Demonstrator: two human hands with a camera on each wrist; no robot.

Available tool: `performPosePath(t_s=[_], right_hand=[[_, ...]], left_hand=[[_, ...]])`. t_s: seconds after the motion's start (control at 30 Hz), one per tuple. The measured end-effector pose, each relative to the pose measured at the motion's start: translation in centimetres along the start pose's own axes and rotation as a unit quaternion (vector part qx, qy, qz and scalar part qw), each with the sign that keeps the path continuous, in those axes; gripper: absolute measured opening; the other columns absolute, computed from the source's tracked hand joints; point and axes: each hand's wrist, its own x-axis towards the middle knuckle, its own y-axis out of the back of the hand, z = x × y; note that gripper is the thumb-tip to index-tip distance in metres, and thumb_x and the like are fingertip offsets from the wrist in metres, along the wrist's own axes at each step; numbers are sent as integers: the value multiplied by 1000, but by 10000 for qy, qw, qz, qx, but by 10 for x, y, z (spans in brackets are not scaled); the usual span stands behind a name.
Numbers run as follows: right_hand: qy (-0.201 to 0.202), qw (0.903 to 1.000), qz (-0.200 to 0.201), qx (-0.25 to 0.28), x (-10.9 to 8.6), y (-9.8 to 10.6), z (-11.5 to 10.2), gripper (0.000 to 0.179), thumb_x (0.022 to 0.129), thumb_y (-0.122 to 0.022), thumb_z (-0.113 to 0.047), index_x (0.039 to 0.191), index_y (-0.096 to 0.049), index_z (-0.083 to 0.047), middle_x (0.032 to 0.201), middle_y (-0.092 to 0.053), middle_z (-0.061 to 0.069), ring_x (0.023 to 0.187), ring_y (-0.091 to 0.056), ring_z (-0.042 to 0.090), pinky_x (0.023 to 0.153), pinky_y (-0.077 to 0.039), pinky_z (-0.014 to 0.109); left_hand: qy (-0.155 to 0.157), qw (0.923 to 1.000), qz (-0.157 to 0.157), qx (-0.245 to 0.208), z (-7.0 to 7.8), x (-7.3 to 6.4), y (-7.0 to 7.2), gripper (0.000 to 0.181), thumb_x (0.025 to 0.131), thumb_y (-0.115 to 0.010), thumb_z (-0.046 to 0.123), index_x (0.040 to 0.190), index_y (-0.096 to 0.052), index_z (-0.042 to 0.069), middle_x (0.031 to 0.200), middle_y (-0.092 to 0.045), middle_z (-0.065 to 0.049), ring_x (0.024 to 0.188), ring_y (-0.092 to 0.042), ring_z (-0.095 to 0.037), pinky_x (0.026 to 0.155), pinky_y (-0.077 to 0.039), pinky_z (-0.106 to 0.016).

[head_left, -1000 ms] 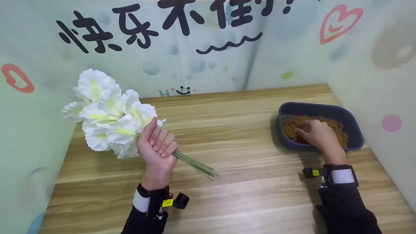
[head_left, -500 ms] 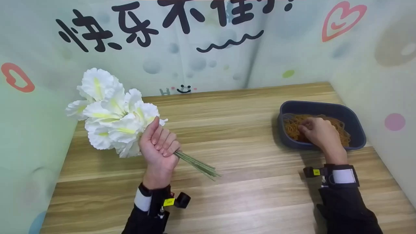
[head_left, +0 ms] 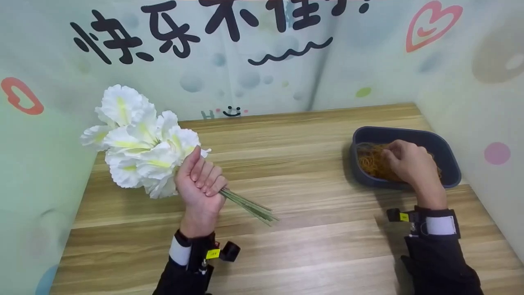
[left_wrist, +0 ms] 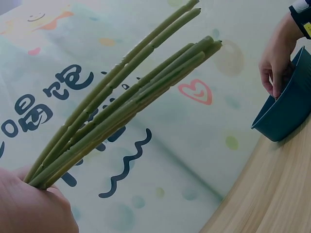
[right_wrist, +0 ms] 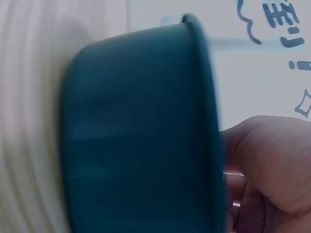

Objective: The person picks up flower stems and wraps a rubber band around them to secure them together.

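My left hand (head_left: 201, 191) grips a bunch of white artificial flowers (head_left: 143, 143) by the stems, above the left of the table. The blooms lean to the far left. The green stems (left_wrist: 126, 102) jut out past the fist, their cut ends uneven. At the right stands a dark blue box (head_left: 449, 168) with a heap of thin tan rubber bands (head_left: 370, 162) in it. My right hand (head_left: 413, 166) reaches over the box's near rim, with bent fingers and thumb close together above the bands. What the fingertips touch is hidden by the hand and the box wall.
The box stands on a wood-grain table (head_left: 286, 172), close to the right-hand wall (head_left: 491, 123). A printed backdrop (head_left: 262, 82) with black lettering rises behind the table's far edge. Each wrist wears a strapped-on camera.
In the box, my right hand has shifted to the right and away from the left part of the bands. My left hand keeps its grip on the flowers, almost still.
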Motion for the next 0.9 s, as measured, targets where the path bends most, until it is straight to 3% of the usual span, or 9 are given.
performPosePath(t_s=[0.13, 0.37, 0.5, 0.73, 0.9], right_hand=[[-115, 9999, 34, 64, -4, 6, -5, 39, 111, -55, -31, 127, -67, 3, 124, -70, 32, 102, -68, 47, 80, -55, 63], [93, 9988, 471, 50, -11, 13, -13, 34, 110, -57, -30, 121, -70, -1, 108, -74, 26, 88, -67, 38, 65, -46, 40], [144, 9982, 582, 85, -15, 17, -21, 32, 110, -57, -30, 121, -69, -2, 105, -73, 24, 86, -65, 36, 65, -43, 37], [411, 9964, 720, 175, -24, 25, -38, 30, 110, -58, -27, 122, -69, -1, 99, -73, 23, 82, -62, 34, 66, -43, 36], [842, 9907, 1036, 248, -36, 30, -52, 26, 109, -61, -25, 119, -71, -3, 99, -76, 20, 84, -66, 33, 69, -44, 31]], left_hand=[[-28, 10000, 47, 33, -1, 0, 0, 62, 113, -38, 25, 52, -35, 13, 43, -32, 2, 41, -16, -9, 38, -13, -17], [-20, 10000, 49, 64, -1, 0, -1, 62, 113, -39, 25, 51, -34, 14, 43, -28, 4, 41, -15, -8, 36, -14, -16], [11, 10000, -8, 39, 1, -1, -2, 62, 112, -39, 25, 52, -35, 13, 44, -27, 4, 42, -14, -8, 37, -13, -17], [-446, 9987, 229, 32, 7, 1, -4, 64, 114, -40, 24, 51, -42, 12, 40, -38, 2, 39, -17, -8, 35, -14, -19], [-464, 9980, 358, -242, 7, 8, -4, 65, 114, -40, 25, 50, -40, 11, 40, -36, 0, 35, -23, -10, 32, -18, -20]])
